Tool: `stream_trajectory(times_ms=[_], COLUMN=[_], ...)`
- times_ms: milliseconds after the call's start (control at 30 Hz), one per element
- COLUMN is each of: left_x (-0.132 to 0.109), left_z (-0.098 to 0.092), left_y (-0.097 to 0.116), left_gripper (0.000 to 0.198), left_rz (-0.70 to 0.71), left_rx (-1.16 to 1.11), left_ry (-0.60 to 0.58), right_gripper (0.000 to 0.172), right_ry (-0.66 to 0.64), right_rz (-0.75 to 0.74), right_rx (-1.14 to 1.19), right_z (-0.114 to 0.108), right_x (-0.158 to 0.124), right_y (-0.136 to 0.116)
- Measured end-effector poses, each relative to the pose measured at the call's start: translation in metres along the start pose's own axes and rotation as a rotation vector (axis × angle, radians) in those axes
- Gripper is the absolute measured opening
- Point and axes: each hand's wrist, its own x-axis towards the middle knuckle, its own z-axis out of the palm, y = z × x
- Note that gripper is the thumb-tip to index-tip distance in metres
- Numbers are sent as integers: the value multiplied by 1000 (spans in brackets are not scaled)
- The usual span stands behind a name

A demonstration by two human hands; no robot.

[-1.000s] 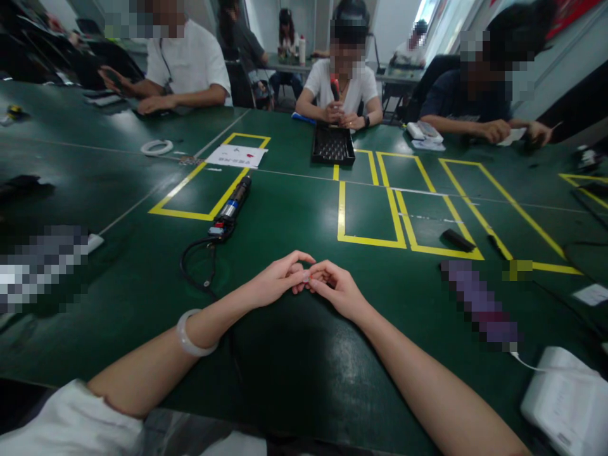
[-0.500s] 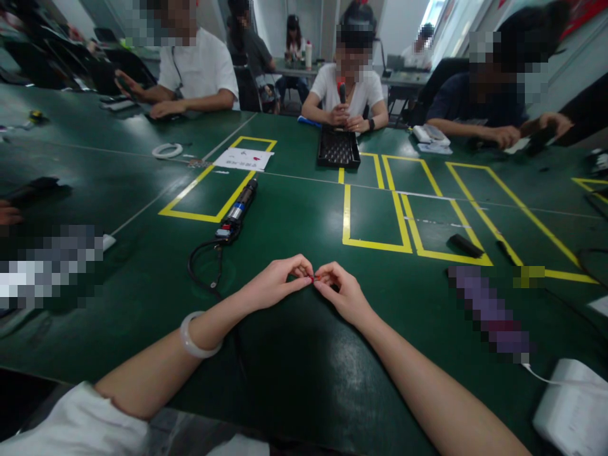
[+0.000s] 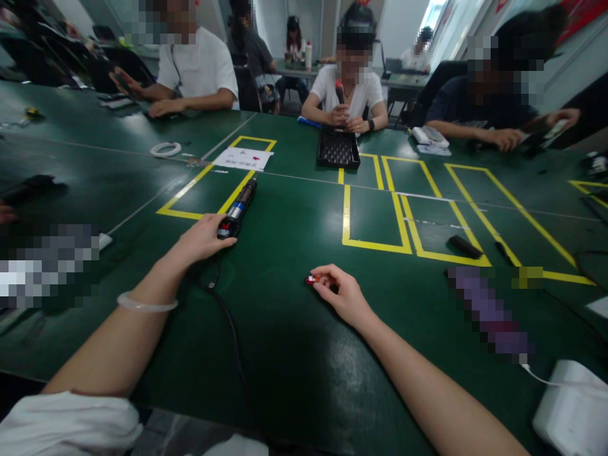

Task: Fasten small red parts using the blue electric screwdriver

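Note:
My right hand (image 3: 341, 294) rests on the green table (image 3: 294, 354) and pinches a small red part (image 3: 311, 279) between thumb and fingers. My left hand (image 3: 202, 240), with a pale bangle on its wrist, lies stretched out at the near end of a black corded electric screwdriver (image 3: 237, 208). Its fingertips touch the tool's rear end but do not wrap round it. The tool's black cable (image 3: 223, 304) runs back toward me beneath my left forearm.
Yellow tape rectangles (image 3: 375, 215) mark the table. A black parts tray (image 3: 338, 149) sits before a person opposite. A paper sheet (image 3: 243, 158), a white ring (image 3: 166, 149), small black pieces (image 3: 465, 246) and a white box (image 3: 572, 405) lie around. Several people sit along the far edge.
My hands were joined at the table's middle, pinching the small red part together. My left hand has let go and moved left and forward to the screwdriver. My right hand keeps the part.

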Motion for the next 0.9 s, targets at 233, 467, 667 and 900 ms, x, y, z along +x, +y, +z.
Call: stream_trajectory(times_ms=[233, 467, 667, 900], left_x=[-12, -46, -69, -82], left_z=[3, 12, 19, 26], left_y=[34, 98, 145, 171], left_gripper=[69, 66, 59, 65], left_rz=[-19, 60, 203, 306], left_rx=[33, -33, -98, -178], left_ry=[9, 36, 20, -8], right_gripper=[13, 17, 7, 9], right_ry=[7, 29, 48, 49], right_rz=[-55, -59, -152, -186], right_rx=[-24, -63, -231, -373], right_z=[1, 3, 3, 2], right_x=[-1, -2, -4, -5], right_y=[-2, 0, -2, -2])
